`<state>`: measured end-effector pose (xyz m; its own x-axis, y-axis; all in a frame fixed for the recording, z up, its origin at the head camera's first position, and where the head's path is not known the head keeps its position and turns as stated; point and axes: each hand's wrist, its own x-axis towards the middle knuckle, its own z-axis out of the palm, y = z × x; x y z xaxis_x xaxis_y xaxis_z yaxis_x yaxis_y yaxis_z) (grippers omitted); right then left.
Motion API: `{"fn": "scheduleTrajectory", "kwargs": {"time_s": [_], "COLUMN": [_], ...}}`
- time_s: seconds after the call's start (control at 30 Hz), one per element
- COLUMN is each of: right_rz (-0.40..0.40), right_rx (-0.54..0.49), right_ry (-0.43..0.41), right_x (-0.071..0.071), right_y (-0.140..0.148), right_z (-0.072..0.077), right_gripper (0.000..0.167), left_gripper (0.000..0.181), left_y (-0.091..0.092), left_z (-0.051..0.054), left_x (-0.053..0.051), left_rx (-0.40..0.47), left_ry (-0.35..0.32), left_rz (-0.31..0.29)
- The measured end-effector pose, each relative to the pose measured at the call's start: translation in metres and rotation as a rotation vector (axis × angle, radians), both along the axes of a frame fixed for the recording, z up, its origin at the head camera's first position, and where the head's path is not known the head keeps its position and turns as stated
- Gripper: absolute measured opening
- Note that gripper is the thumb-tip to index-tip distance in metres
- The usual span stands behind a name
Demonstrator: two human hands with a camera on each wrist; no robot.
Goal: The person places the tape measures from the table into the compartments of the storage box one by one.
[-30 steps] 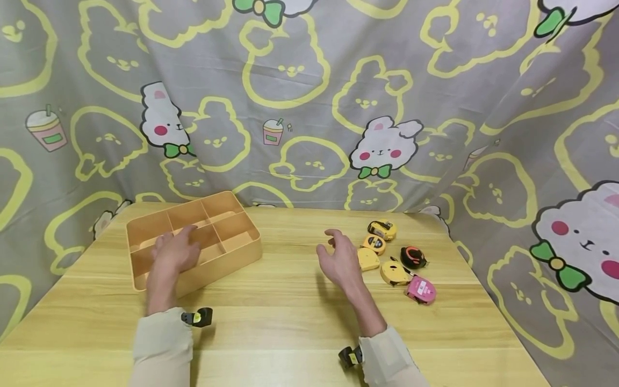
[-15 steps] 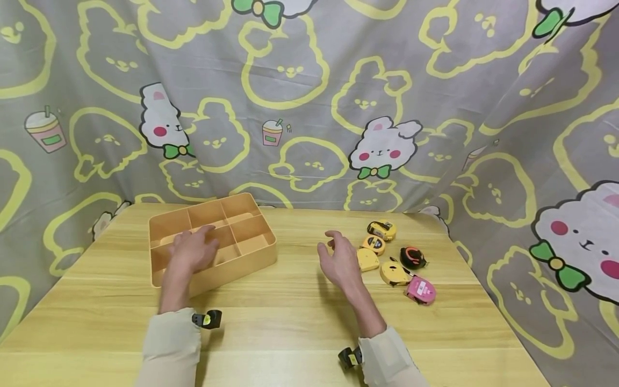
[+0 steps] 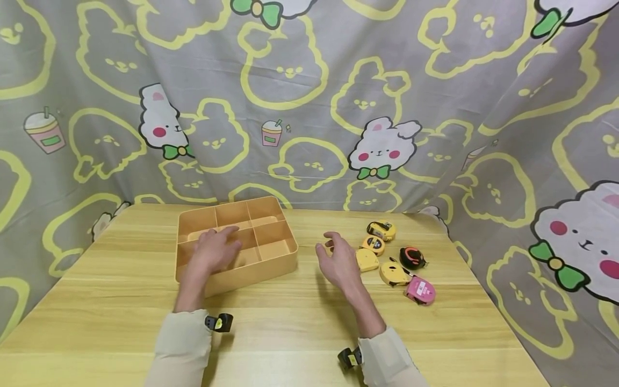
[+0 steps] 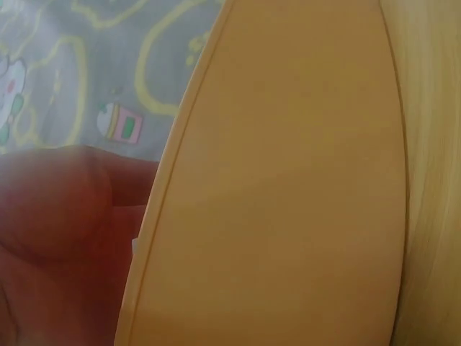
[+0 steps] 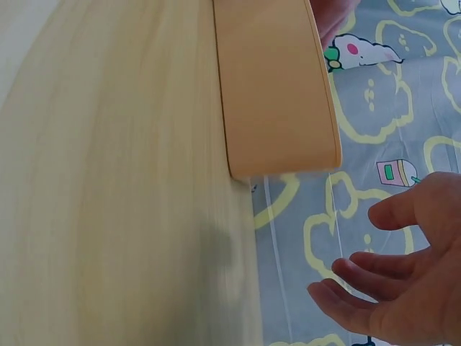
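Observation:
The orange compartment box (image 3: 256, 276) sits on the left half of the table. My left hand (image 3: 215, 251) reaches over its near wall and holds it from inside, fingers bent down around the middle divider; the fingertips are hidden. In the left wrist view the box wall (image 4: 281, 173) hides part of the hand (image 4: 65, 231). My right hand (image 3: 340, 262) hovers above the table between the box and the tape measures, fingers loosely bent, holding nothing. In the right wrist view that hand (image 5: 403, 267) is empty, near the box's end (image 5: 281, 94).
Right of my right hand lie several yellow tape measures (image 3: 394, 273), a black and orange one (image 3: 412, 258) and a pink one (image 3: 420, 291). The wooden table (image 3: 271, 333) ends at a patterned grey curtain (image 3: 300, 107) behind and at the sides.
The box and my left hand have moved together to the right across the table. My right hand and the tape measures have stayed nearly still.

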<state>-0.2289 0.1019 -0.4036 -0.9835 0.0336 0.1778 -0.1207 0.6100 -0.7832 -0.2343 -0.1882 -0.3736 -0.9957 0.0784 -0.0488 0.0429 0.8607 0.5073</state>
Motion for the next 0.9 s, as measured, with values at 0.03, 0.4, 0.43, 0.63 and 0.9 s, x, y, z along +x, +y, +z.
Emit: {"fn": "scheduleTrajectory", "kwargs": {"time_s": [0.03, 0.4, 0.43, 0.63, 0.9], "right_rz": [0.001, 0.042, 0.050, 0.083, 0.062], "right_rx": [-0.001, -0.030, -0.036, -0.069, -0.080], "right_ry": [-0.003, 0.011, 0.009, -0.017, -0.057], "right_x": [0.000, 0.000, 0.000, 0.001, -0.002], "right_y": [-0.001, -0.008, -0.009, -0.010, 0.000], "right_z": [0.000, -0.006, -0.006, -0.006, -0.004], "right_gripper": [0.041, 0.037, 0.037, 0.036, 0.035], "left_gripper": [0.054, 0.053, 0.053, 0.051, 0.049], "left_y": [0.002, 0.025, 0.026, 0.036, 0.045], "left_z": [0.000, 0.001, 0.002, 0.001, 0.000], "left_x": [0.000, 0.001, 0.001, 0.003, 0.003], "left_rx": [-0.003, -0.012, -0.007, 0.001, 0.024], "left_ry": [0.003, 0.013, 0.012, 0.029, 0.045], "left_rz": [-0.009, -0.066, -0.071, -0.099, -0.138]}}
